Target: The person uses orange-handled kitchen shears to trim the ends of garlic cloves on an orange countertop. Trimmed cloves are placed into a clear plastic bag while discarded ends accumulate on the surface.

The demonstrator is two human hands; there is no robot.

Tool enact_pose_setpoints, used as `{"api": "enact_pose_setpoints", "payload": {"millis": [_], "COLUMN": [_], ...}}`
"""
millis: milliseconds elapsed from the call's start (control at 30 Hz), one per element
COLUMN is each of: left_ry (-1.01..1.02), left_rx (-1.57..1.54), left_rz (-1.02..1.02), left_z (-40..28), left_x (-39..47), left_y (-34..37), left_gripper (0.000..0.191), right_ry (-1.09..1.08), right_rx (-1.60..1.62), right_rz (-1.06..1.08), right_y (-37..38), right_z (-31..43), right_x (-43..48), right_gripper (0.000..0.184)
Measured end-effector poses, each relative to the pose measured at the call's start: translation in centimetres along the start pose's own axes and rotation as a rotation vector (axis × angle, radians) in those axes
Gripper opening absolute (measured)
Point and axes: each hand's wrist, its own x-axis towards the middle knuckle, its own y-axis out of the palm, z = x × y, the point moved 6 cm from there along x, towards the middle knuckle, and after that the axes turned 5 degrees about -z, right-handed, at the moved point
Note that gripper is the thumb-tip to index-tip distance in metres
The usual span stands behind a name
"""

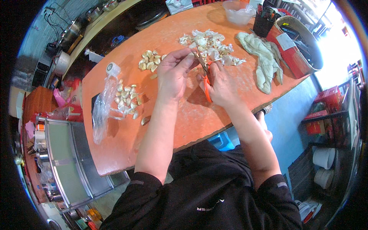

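Note:
Orange-handled scissors (206, 83) are gripped in my right hand (222, 83), their blades pointing up and left towards the fingertips of my left hand (174, 72). Those left fingertips pinch a small pale piece, probably a garlic clove, partly hidden by the fingers. Beyond the blades lies a pile of papery garlic skins (212, 46) on the orange table (184, 126). Behind my left hand is a heap of garlic cloves (149, 61). A second heap of cloves (128, 97) lies to the left, beside a clear plastic bag (103, 109). One clove (145, 120) sits apart, nearer to me.
A pale green cloth (263, 59) lies at the right, near a red box (290, 51) and a black holder (263, 24) with utensils. A translucent bowl (238, 13) stands at the far edge. A roll of tape or film (113, 69) is at the left.

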Motion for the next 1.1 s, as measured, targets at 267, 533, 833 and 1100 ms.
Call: {"api": "enact_pose_setpoints", "payload": {"millis": [267, 533, 833, 1100], "left_ry": [0.07, 0.085, 0.091, 0.072], "left_rx": [0.023, 0.02, 0.046, 0.049], "left_rz": [-0.032, 0.001, -0.024, -0.065], "left_z": [0.42, 0.39, 0.61, 0.73], "left_x": [-0.05, -0.24, -0.31, -0.72], "left_y": [-0.35, 0.2, 0.1, 0.41], "left_gripper": [0.015, 0.014, 0.014, 0.016], "right_ry": [0.019, 0.021, 0.01, -0.013], "right_rx": [0.032, 0.034, 0.011, -0.023], "right_rz": [0.008, 0.004, -0.002, -0.092], "right_y": [-0.1, -0.54, -0.02, -0.54], "right_z": [-0.1, 0.01, -0.39, 0.19], "right_x": [0.13, 0.08, -0.03, -0.28], "right_gripper": [0.041, 0.04, 0.039, 0.028]}}
